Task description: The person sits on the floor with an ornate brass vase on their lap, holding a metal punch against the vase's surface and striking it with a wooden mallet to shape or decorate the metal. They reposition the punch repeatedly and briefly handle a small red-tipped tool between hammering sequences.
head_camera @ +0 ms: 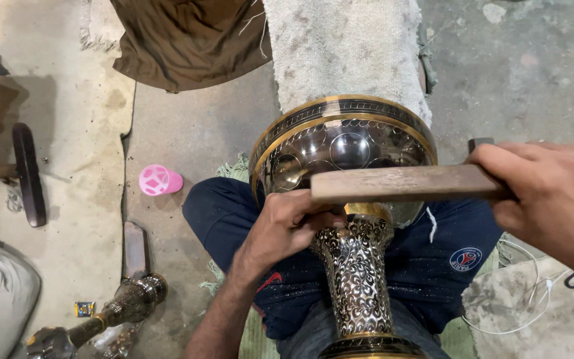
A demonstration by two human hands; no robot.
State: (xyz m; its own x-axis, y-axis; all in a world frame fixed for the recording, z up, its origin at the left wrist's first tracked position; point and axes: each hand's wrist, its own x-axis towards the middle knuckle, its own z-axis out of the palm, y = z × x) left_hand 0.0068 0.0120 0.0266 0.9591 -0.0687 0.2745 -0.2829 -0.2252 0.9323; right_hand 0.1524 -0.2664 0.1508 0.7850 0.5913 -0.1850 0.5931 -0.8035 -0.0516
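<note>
A large engraved metal vase point(353, 266) with dark and gold patterning lies across my lap, its wide bowl point(343, 143) resting on a pale cloth roll point(347, 46). My left hand point(287, 223) is closed at the vase's neck, fingers pinched as if on a small tool that I cannot see clearly. My right hand point(553, 193) grips a flat wooden mallet point(400, 184), held level just above the neck and over my left fingers.
A pink plastic cup point(159, 180) lies on the concrete floor to the left. A second engraved metal piece point(101, 319) lies at lower left. A dark wooden tool point(28, 173) and brown cloth point(187, 40) are farther off. White cord point(533, 292) at right.
</note>
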